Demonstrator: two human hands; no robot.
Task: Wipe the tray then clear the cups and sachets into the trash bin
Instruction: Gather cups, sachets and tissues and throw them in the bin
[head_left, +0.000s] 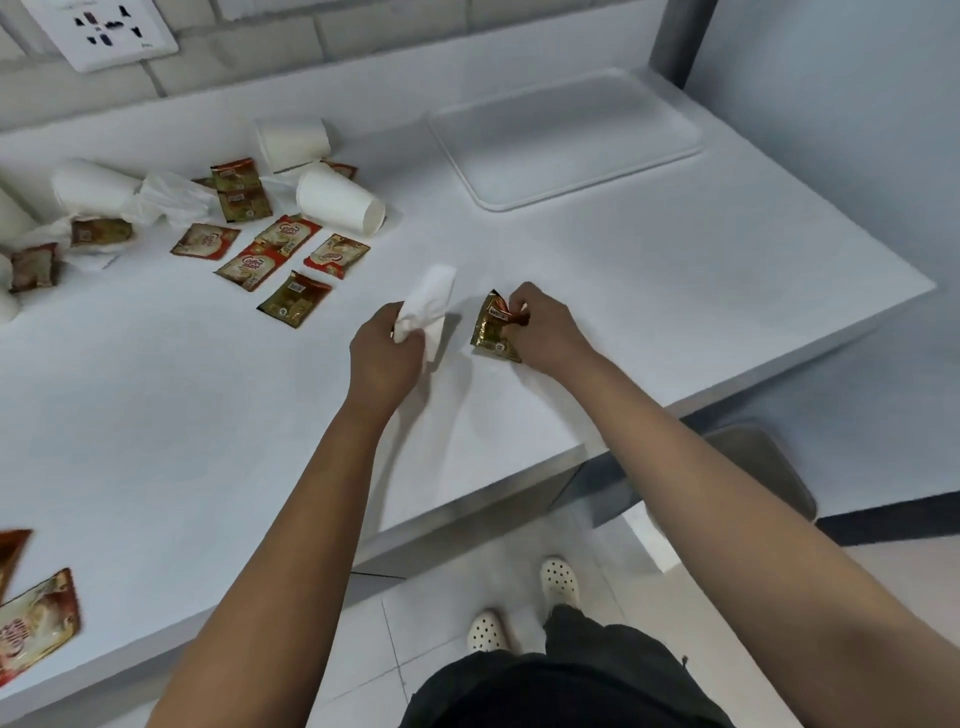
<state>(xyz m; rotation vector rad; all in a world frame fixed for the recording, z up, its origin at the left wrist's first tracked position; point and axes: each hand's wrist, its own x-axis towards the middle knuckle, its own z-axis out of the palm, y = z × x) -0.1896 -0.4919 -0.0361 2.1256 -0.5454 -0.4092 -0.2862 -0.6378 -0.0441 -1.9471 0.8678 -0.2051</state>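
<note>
1. Two hands were at work on the white counter (623, 270), both nearer the person than the tray (566, 137); the tray sat bare at the counter's far right corner.
2. Left hand (384, 358) was closed round a crumpled tissue (428, 306), left of the gold sachet (491, 327); right hand (540, 332) was pinching that sachet's top corner between thumb and fingertips, the sachet's lower edge seemingly resting on the counter.
3. Step in hand, as judged: picking up a sachet for the bin; best done by keeping the pinch firm on the torn corner and lifting with the opening uppermost, so any residue stayed inside; the tissue could go in the same trip.
4. Remaining sachets (291, 244) and tipped paper cups (340, 200) lay well left of the tray, beyond the left hand; two more sachets sat at the near left edge.
5. Trash bin: not clearly identifiable in view; its position should be confirmed before carrying.
</note>
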